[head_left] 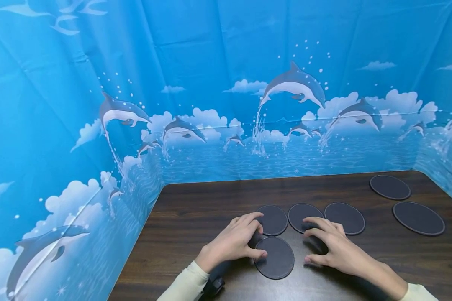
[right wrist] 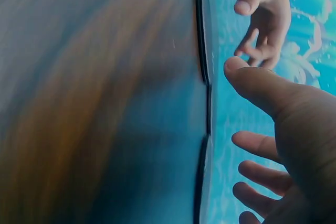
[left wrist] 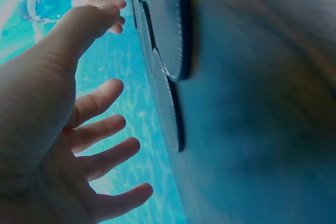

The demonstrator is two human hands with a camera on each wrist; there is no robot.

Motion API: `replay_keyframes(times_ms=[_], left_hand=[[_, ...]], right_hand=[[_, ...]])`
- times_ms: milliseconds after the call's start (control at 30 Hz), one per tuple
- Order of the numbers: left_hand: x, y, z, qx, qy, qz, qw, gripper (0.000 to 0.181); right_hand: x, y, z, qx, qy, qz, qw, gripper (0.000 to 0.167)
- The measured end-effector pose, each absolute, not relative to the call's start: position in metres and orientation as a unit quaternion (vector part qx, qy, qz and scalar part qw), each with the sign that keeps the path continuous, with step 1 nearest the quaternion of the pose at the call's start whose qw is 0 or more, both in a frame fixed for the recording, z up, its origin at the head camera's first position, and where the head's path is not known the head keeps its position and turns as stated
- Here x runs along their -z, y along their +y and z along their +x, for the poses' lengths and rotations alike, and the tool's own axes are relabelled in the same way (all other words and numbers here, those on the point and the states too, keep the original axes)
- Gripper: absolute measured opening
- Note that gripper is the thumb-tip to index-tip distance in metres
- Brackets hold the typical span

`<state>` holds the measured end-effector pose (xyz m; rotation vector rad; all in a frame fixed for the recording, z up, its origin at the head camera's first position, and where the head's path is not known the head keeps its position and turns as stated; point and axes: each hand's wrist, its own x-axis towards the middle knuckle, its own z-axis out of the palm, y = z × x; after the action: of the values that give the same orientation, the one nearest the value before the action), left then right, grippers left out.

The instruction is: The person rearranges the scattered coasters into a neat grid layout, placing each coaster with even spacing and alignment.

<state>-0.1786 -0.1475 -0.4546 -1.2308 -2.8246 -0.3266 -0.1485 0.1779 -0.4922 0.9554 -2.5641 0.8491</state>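
Dark round coasters with pale stitched rims lie flat on a wooden table. In the head view my left hand (head_left: 236,239) hovers beside the near coaster (head_left: 276,261) and the back-left coaster (head_left: 274,219), its fingers spread and bent a little. My right hand (head_left: 335,248) is over the table, near the middle coaster (head_left: 300,213) and the back-right coaster (head_left: 345,218), partly covering both. Both wrist views show loose fingers with nothing between them, apart from the coasters; the left wrist view shows the near coaster (left wrist: 163,19) edge-on.
Two more coasters, a far one (head_left: 389,187) and a nearer one (head_left: 419,218), lie at the table's right end. The brown table (head_left: 196,205) meets a blue dolphin-print curtain (head_left: 218,62) at the back and sides. Something black (head_left: 214,286) sits by the left wrist.
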Motion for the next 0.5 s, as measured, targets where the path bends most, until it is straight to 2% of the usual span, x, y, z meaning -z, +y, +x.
replay_keyframes(times_ms=[200,500], left_hand=[[0.448,-0.127,-0.185,0.088,-0.906,-0.412,0.042,0.050],[0.439,-0.090,-0.193,0.086,-0.897,-0.431,0.048,0.047]], right_hand=[[0.487,0.207,-0.150,-0.280,-0.897,0.301,0.162,0.044],[0.480,0.245,-0.152,-0.270,-0.908,0.269,0.172,0.048]])
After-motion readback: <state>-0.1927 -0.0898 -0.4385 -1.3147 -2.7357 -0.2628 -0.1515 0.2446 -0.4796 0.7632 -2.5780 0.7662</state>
